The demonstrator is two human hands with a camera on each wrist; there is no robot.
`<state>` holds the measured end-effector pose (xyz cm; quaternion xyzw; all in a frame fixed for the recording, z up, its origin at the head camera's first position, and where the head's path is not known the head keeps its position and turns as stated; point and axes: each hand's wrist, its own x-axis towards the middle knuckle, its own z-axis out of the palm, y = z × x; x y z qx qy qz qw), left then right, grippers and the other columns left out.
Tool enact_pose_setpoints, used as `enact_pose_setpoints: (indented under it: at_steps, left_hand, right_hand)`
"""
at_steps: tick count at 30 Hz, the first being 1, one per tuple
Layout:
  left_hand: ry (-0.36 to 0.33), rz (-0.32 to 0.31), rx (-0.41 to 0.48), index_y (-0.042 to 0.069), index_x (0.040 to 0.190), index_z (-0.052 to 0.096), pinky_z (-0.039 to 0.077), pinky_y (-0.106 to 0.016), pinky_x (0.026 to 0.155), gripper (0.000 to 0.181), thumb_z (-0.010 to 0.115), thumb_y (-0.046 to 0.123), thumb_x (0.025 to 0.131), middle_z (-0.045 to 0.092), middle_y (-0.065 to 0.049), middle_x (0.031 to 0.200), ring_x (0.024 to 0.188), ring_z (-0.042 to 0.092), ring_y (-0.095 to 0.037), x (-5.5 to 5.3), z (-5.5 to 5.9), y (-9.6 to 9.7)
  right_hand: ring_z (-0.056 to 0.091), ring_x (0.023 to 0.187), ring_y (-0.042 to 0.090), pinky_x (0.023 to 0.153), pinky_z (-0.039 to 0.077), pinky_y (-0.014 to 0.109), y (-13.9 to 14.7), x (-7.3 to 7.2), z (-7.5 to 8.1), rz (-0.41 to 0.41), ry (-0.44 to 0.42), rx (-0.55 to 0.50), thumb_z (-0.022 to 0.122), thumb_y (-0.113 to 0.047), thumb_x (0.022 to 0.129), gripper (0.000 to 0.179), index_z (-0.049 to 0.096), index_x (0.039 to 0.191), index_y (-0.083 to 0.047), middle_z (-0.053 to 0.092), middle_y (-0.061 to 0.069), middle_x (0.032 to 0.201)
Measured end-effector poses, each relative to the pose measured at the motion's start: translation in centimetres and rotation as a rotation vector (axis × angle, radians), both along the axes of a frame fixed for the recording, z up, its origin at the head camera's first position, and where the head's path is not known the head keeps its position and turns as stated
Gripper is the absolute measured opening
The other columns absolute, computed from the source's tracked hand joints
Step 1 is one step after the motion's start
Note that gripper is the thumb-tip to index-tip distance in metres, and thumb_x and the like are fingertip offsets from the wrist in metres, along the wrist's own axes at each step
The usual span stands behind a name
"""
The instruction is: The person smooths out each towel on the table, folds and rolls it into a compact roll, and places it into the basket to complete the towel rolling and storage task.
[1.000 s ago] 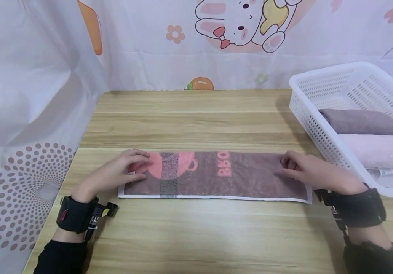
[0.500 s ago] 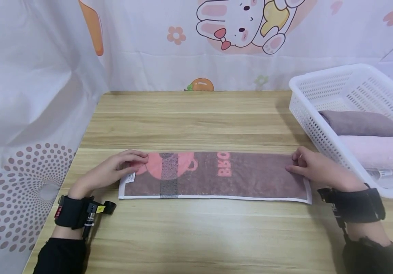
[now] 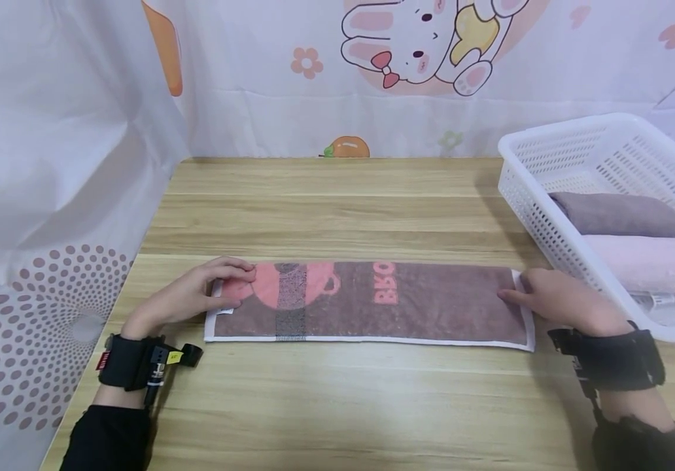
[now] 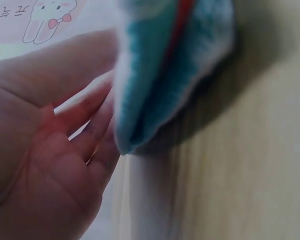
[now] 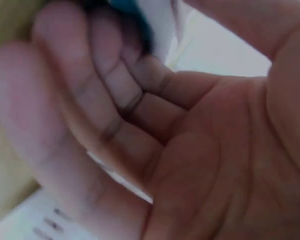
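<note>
A folded mauve towel (image 3: 443, 297) with white edging lies lengthwise across the table, showing a pink cup-like print and pink letters. At its left end, my left hand (image 3: 187, 294) grips the edge, with the thumb on the upper face beside a small white label (image 3: 225, 312). The left wrist view shows the towel's folded layers (image 4: 155, 65) in teal tones against that hand's thumb and fingers. My right hand (image 3: 561, 297) holds the right end, thumb on top. Its curled fingers (image 5: 65, 60) reach around the towel's edge in the right wrist view.
On the right stands a white perforated basket (image 3: 520, 190). It holds a rolled mauve towel (image 3: 623, 214) and a rolled pale pink towel (image 3: 655, 265). A printed white curtain (image 3: 243, 118) hangs along the table's (image 3: 337, 209) back and left sides.
My right hand has slid outward to the towel's right edge, baring more of its surface. My left hand has moved slightly left, and the label at that end has come into view.
</note>
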<state>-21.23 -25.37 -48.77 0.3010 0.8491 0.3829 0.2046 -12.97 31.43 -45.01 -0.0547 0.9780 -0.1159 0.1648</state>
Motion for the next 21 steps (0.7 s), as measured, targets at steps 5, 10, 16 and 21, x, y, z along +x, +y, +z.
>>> enact_pose_setpoints:
  at_steps: [5, 10, 16, 21]
  left_hand:
    - [0.022, -0.001, 0.005, 0.013, 0.13, 0.065, 0.033, -0.01, 0.103, 0.047, 0.076, 0.007, 0.085, 0.05, -0.009, 0.143, 0.137, 0.042, -0.034, 0.01, -0.26, 0.09]
    - [0.026, 0.008, 0.004, 0.014, 0.13, 0.065, 0.035, -0.038, 0.111, 0.047, 0.077, 0.007, 0.085, 0.049, -0.009, 0.142, 0.135, 0.04, -0.033, 0.12, -0.2, 0.31]
    - [0.087, 0.011, 0.0, 0.013, 0.128, 0.067, 0.03, -0.059, 0.108, 0.046, 0.079, 0.01, 0.084, 0.05, -0.011, 0.14, 0.134, 0.037, -0.035, 0.12, -0.09, 0.52]
    - [0.08, 0.031, -0.03, 0.013, 0.125, 0.068, 0.03, -0.061, 0.109, 0.042, 0.079, 0.014, 0.085, 0.047, -0.015, 0.142, 0.137, 0.035, -0.039, 0.14, -0.04, 0.47]
  right_hand:
    - [0.046, 0.056, 0.017, 0.052, 0.038, 0.032, -0.06, -0.18, -0.19, -0.009, 0.034, -0.039, 0.066, -0.023, 0.094, 0.032, 0.052, 0.073, -0.004, 0.048, 0.001, 0.062]
    - [0.052, 0.063, 0.018, 0.056, 0.043, 0.033, -0.06, -0.3, -0.27, 0.004, 0.136, -0.099, 0.071, -0.008, 0.086, 0.021, 0.053, 0.084, 0.001, 0.058, 0.007, 0.071]
    - [0.051, 0.06, 0.02, 0.052, 0.041, 0.032, -0.23, -0.28, -0.27, -0.03, 0.164, -0.136, 0.069, -0.005, 0.088, 0.023, 0.047, 0.089, 0.004, 0.055, 0.011, 0.072]
    - [0.052, 0.061, 0.022, 0.051, 0.04, 0.032, -0.36, -0.41, -0.28, -0.033, 0.225, -0.154, 0.067, -0.001, 0.089, 0.023, 0.046, 0.093, 0.007, 0.055, 0.016, 0.075]
